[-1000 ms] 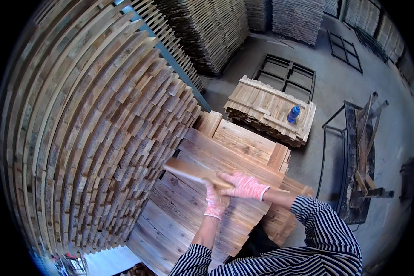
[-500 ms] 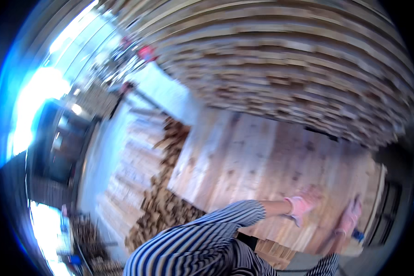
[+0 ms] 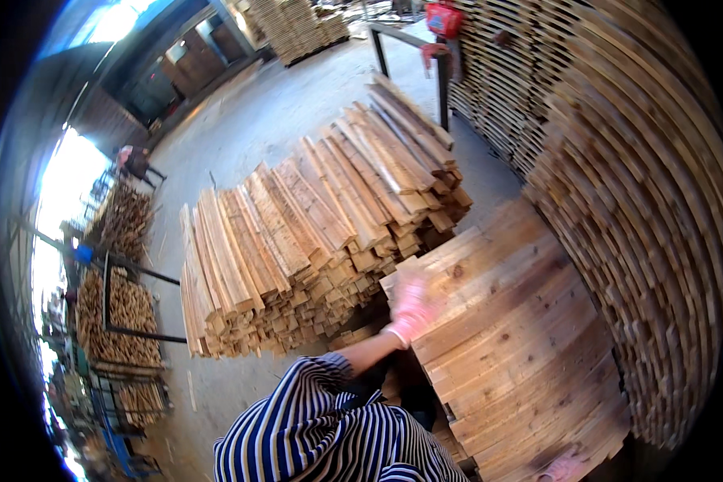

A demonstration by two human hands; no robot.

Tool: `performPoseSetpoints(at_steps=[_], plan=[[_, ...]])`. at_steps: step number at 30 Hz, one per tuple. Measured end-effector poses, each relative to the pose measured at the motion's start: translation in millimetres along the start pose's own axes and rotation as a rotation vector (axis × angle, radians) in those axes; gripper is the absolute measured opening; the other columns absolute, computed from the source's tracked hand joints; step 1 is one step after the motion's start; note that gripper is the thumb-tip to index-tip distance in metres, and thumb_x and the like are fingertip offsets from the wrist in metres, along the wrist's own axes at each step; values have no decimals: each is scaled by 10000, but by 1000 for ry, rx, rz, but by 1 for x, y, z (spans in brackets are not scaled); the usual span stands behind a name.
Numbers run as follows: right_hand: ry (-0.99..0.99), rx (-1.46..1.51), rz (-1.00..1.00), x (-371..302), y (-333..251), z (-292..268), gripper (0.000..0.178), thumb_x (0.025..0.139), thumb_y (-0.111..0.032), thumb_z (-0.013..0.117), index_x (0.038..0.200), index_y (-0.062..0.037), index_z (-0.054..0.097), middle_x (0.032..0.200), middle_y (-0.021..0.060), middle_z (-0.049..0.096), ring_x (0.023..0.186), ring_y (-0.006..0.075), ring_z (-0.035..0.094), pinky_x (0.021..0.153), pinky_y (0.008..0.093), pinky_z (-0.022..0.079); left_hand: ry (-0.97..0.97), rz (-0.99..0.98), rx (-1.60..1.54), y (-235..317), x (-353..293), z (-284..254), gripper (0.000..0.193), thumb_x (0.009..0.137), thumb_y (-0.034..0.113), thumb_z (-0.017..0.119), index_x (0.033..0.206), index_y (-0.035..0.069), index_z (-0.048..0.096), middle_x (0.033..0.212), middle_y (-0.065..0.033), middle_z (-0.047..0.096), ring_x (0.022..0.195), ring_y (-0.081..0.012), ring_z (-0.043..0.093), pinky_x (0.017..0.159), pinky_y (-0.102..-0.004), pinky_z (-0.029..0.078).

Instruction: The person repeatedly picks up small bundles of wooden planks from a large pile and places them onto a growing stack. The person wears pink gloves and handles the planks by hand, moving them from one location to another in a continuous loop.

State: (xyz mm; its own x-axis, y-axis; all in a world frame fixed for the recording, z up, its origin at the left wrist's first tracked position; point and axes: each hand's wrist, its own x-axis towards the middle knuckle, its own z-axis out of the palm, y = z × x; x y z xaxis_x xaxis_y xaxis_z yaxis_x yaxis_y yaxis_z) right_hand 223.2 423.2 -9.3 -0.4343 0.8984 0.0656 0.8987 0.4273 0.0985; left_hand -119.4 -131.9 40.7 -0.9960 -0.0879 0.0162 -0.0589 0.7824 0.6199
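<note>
My left hand [image 3: 412,311], in a pink glove, is at the near left corner of a layer of wooden boards [image 3: 510,345] laid side by side. Motion smears its fingers, so whether they grip a board end is unclear. At the lower edge of the view, my right hand [image 3: 563,468], also pink-gloved, rests on the boards near their far end from my left hand. Only part of it shows; the fingers look laid flat on the wood. Beside my left arm lies a large pile of loose planks [image 3: 297,217], their cut ends facing me.
A tall wall of stacked boards [image 3: 635,201] rises along the right. Behind the pile stands a dark metal frame [image 3: 444,88], with a red bag [image 3: 443,20] near it. Racks of wood pieces [image 3: 128,309] line the left side. Another person [image 3: 136,162] bends over far left.
My view has swung left, bringing the loose pile to the middle. My left hand has gone from the middle of the boards to their corner; my right hand is now at the lower edge.
</note>
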Motion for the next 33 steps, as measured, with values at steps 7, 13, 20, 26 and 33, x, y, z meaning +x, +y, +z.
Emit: performPoseSetpoints(at_steps=[7,13,20,26,33], plan=[[-182,707,-688,-171,-255,-80,556,995,-215,643,1498,-34,491,1588,201,384,1449,340,393,1157,420,372,250,-804,301,-169,26,-124,1081,878,608,660,1645,82,109,1699,-235,80,1563,-451,38,1260,-530,50],[-644,948,-1034,-314,-375,-129,527,956,-116,659,1460,-33,530,1548,158,430,1389,284,459,1095,371,434,288,-1085,279,-228,46,-172,1135,847,572,709,1637,52,81,1669,-307,85,1534,-482,152,1241,-532,170],[-963,1007,-1249,-395,-465,-156,468,936,-109,687,1387,-29,594,1373,138,585,1221,259,584,1039,355,479,276,-1102,10,-245,45,-199,1067,818,362,746,1634,82,117,1668,-246,153,1527,-413,220,1213,-463,285],[-1024,993,-1444,-465,-559,-160,521,973,-229,683,1443,-50,545,1339,135,620,1147,262,618,1026,346,484,540,-862,-614,-277,-19,-226,743,792,108,743,1460,8,434,1188,-201,710,1063,-326,700,930,-379,551],[-1769,694,-1330,-527,-618,-148,1005,895,-449,764,1600,20,223,1441,228,559,1315,290,553,1085,344,430,411,-551,-423,-218,-121,-226,778,844,342,839,1461,32,479,1344,-173,638,1240,-257,606,1075,-394,476]])
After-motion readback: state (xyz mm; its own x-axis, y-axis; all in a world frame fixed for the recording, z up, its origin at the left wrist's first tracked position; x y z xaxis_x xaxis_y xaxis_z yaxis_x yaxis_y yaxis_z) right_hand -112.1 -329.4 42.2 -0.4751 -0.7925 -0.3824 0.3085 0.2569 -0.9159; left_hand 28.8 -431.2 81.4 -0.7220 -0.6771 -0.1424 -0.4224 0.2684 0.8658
